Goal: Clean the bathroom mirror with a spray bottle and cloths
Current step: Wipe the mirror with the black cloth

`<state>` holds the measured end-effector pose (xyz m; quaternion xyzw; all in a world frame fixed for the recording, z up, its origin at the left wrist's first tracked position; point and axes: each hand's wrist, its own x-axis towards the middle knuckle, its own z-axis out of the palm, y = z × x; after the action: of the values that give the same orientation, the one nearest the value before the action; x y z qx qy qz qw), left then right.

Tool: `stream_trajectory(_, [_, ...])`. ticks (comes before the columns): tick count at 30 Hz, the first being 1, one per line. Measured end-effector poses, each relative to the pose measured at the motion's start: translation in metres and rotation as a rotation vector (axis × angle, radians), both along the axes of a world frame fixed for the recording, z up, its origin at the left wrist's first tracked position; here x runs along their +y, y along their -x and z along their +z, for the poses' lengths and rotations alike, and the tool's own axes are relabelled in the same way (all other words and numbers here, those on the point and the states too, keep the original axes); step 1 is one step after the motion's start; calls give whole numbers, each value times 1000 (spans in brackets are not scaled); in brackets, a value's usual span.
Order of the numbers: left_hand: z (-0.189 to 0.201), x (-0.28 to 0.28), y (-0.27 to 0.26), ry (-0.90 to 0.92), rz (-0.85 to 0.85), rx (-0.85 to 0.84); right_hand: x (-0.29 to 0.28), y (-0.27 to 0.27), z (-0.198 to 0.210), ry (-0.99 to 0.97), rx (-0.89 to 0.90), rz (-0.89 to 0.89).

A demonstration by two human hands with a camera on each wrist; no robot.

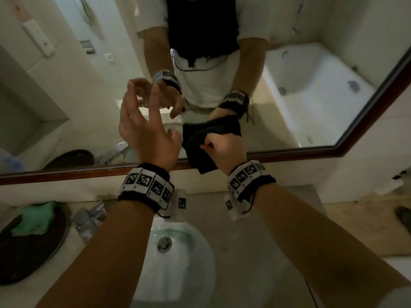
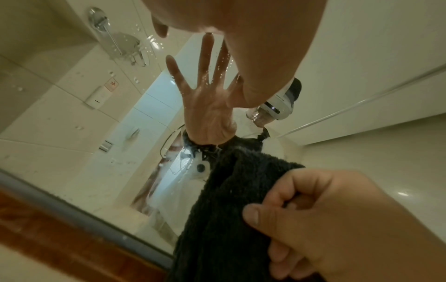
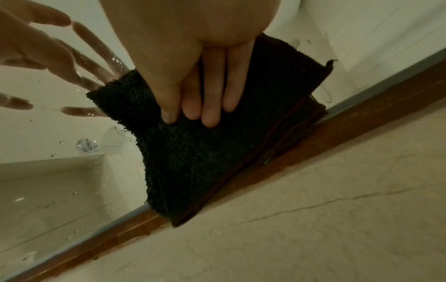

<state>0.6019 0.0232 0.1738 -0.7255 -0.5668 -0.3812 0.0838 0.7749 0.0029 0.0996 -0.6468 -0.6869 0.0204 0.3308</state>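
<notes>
Wood-framed bathroom mirror [image 1: 300, 90], droplet-speckled: right hand [image 1: 224, 147] grips the dark terry cloth [image 1: 198, 141]; left hand [image 1: 144, 127] splayed, empty. Wipe upward with overlapping strokes.

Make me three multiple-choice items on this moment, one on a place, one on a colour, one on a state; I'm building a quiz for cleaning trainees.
1. Where is the cloth?
A. in the sink
B. against the mirror's lower edge
C. on the floor

2. What colour is the cloth lying on the dark tray?
A. green
B. red
C. white

3. How is the left hand?
A. gripping a bottle
B. in a fist
C. empty, fingers spread

Answers: 1 B, the right hand holds it on the mirror by the wooden frame; 2 A, the green cloth lies on the tray; 3 C, the left wrist view reflects an open palm with nothing in it.
</notes>
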Motion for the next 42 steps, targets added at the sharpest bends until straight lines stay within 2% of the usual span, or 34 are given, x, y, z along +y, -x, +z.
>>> stream_trajectory(4, [-1, -2, -6, 19, 34, -4, -11, -25, -6, -46, 23, -31])
stream_trajectory(7, [0, -6, -14, 49, 75, -30, -23, -56, -11, -15, -30, -133])
stream_trajectory(13, [2, -12, -47, 125, 145, -157, -61, -133, -19, -15, 14, -342])
stream_trajectory(17, [6, -22, -73, 95, 96, -176, -79, -177, -23, 63, 111, -444])
stream_trajectory(24, [6, -26, -88, 112, 116, -158, -98, -228, -26, -15, 298, -519])
stream_trajectory(31, [10, -27, -85, 154, 103, -160, -97, -219, -12, -53, 328, -503])
stream_trajectory(35, [13, -28, -85, 162, 101, -168, -80, -200, 20, -154, 213, -428])
stream_trajectory(42, [31, -30, -72, 122, 94, -175, -43, -125, 89, -390, 74, -383])
